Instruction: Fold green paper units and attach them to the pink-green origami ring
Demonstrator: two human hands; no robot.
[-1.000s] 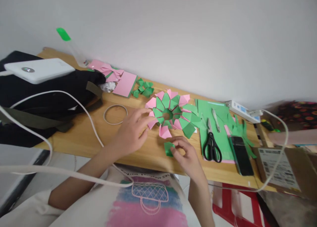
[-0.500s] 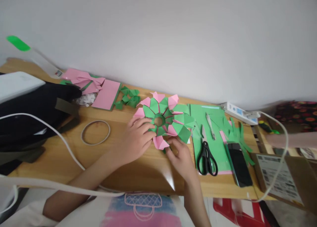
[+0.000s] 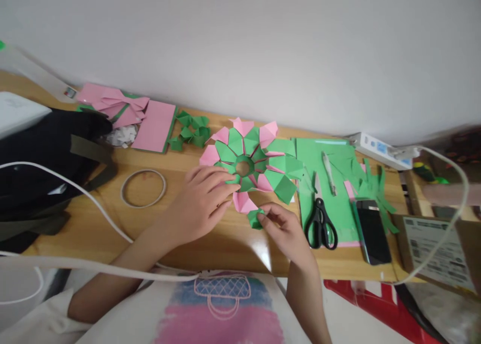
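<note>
A ring-shaped origami flower [image 3: 236, 141] of green and pink folded paper, with a round hole in its middle, is at the centre of the table. My left hand [image 3: 205, 199] grips its near left side, fingers laid over the green folds. Between the thumb and fingers of my right hand [image 3: 283, 229] is a small folded green paper piece [image 3: 256, 219], just below a pink petal at the near edge. Whether the piece touches that petal I cannot tell. Several similar green folded pieces [image 3: 192, 129] lie behind, to the left.
Black-handled scissors [image 3: 320, 223], a craft knife [image 3: 329, 174] and green paper [image 3: 343, 219] lie at right beside a phone [image 3: 373, 234]. A power strip [image 3: 381, 151] stands behind them. At left are a tape ring [image 3: 123, 196], pink paper [image 3: 155, 126] and a black bag [image 3: 41, 153].
My right hand has drawn slightly away from the flower, and the green piece in its fingers now shows. The camera view has shifted a little.
</note>
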